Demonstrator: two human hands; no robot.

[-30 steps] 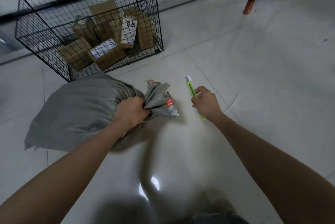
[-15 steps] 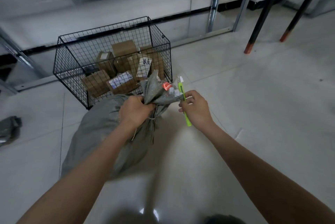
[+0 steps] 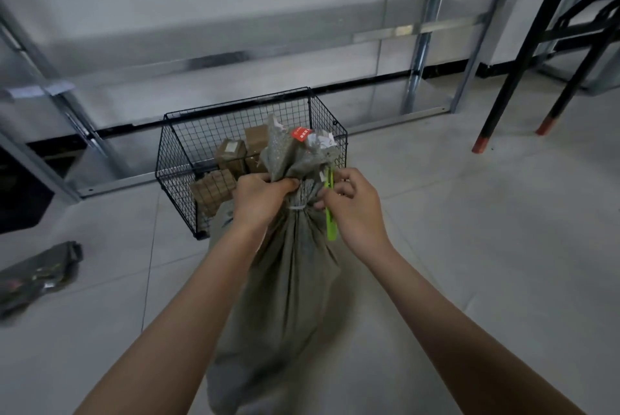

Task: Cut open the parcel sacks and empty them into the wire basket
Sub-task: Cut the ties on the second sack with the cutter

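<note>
A grey woven parcel sack (image 3: 285, 297) stands upright in front of me, its neck cinched by a white tie (image 3: 298, 207) with a red tag (image 3: 301, 133) on the bunched top. My left hand (image 3: 261, 200) grips the neck just above the tie. My right hand (image 3: 352, 205) holds a green utility knife (image 3: 330, 213) against the right side of the neck, fingertips touching the sack. Behind the sack, the black wire basket (image 3: 181, 153) holds several brown cardboard parcels (image 3: 231, 154).
A flat dark sack (image 3: 37, 275) lies on the tiled floor at the left. Metal shelving frames (image 3: 419, 55) run along the back wall. Black table legs with red feet (image 3: 483, 142) stand at the right.
The sack was lifted from lying on the floor to standing upright by its neck. My right hand brought the knife in against the neck. The view tilted up.
</note>
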